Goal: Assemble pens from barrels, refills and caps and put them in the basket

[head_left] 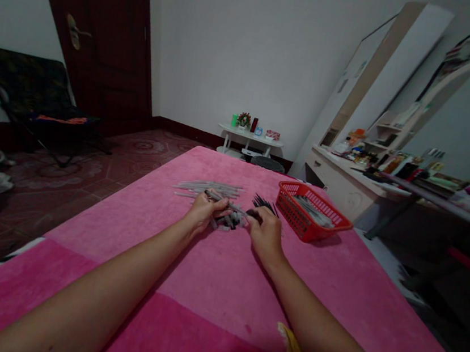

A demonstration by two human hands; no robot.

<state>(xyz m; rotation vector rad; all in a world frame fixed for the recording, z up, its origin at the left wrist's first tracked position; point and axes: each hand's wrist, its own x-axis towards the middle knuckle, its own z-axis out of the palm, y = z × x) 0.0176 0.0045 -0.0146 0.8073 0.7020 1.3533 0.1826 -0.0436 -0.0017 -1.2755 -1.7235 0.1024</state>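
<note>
A thin grey pen (236, 207) spans the gap between my two hands over the pink cloth. My left hand (201, 215) is closed around one end of it, thumb on top. The fingers of my right hand (265, 234) pinch its other end; whether a cap is also in them is too small to tell. Just beneath lies a small heap of clear and black pen caps (223, 228). Beyond my left hand, several clear pen barrels (208, 186) lie side by side. Several thin black pieces (262, 203) lie beyond my right hand.
A red plastic basket (303, 225) with several pen-like sticks (314, 211) stands right of my right hand. The pink cloth (204, 286) covers the surface. A cluttered dresser (342, 175) is at the right, a low white table (248, 135) behind, a folding chair (35, 94) at left.
</note>
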